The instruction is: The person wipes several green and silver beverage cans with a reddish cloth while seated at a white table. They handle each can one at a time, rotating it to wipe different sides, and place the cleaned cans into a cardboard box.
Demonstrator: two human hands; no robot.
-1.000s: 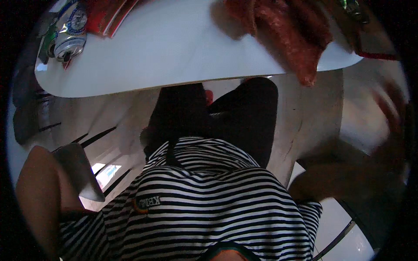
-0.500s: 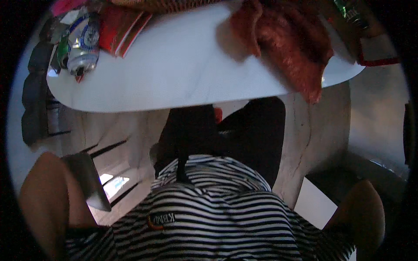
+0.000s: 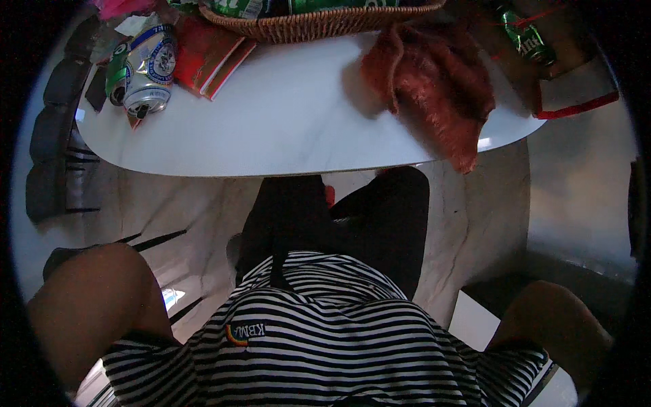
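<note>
Neither of my hands shows; only my bent bare arms come in, the left elbow (image 3: 112, 271) at the lower left and the right elbow (image 3: 549, 305) at the lower right. In front of me stands a white table (image 3: 258, 129). On its right side a crumpled reddish-brown cloth (image 3: 441, 95) lies with one corner hanging over the near edge. A silver and blue drink can (image 3: 150, 74) sits at the far left, beside a green can (image 3: 117, 78).
A wicker basket (image 3: 319, 27) with green items stands at the far edge. Red packets (image 3: 207, 57) lie right of the cans. At the far right are a green bottle (image 3: 527, 37) and a red-edged bag (image 3: 576, 88). Dark chairs (image 3: 51, 142) stand at left.
The view has shifted, so more of the basket and green bottle shows. My left elbow has moved inward and the right one slightly lower. The things on the table look unmoved.
</note>
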